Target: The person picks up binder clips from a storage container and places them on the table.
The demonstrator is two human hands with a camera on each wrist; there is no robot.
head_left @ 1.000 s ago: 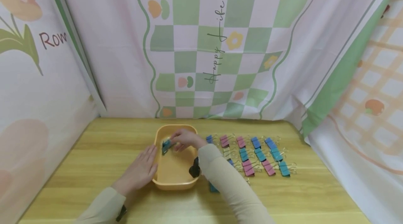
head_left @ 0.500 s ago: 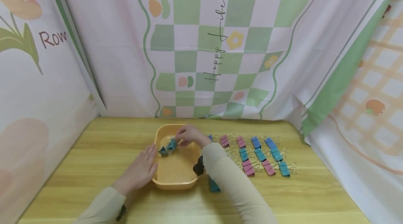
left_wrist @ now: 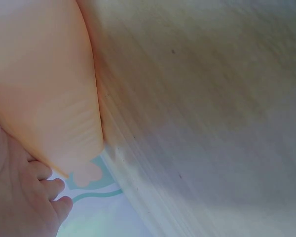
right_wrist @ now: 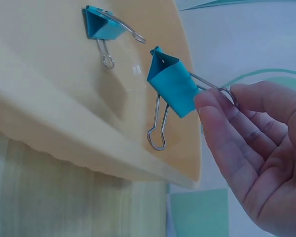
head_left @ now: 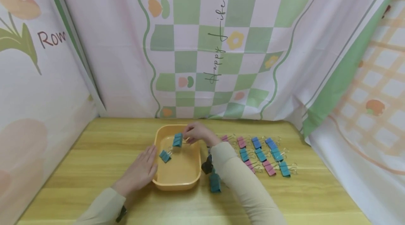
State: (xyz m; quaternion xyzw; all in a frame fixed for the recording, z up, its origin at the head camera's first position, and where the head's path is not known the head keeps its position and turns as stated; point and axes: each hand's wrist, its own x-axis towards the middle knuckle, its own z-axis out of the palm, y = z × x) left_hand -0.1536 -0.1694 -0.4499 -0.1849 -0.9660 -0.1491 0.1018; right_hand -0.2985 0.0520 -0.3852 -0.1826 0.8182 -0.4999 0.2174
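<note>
My right hand (head_left: 199, 133) pinches a teal binder clip (right_wrist: 175, 86) by one wire handle, over the far right part of the yellow plastic basin (head_left: 177, 187). The clip's other handle hangs down in the right wrist view. A second teal binder clip (head_left: 165, 156) lies on the basin's floor at the left. My left hand (head_left: 140, 168) rests against the basin's left wall with straight fingers. In the left wrist view, the fingers (left_wrist: 52, 188) of that hand show beside the basin's outer side (left_wrist: 49, 89).
Right of the basin, rows of pink, blue and teal binder clips (head_left: 269, 167) lie on the wooden table (head_left: 303, 197). My right forearm (head_left: 243, 179) hides some of them. Near the basin's front right corner lies another teal clip (head_left: 215, 183). Printed curtains (head_left: 123, 59) enclose the table.
The right hand has lifted one teal clip off the other and carried it rightward and up, apart from the one left in the basin. The left hand has stayed at the wall.
</note>
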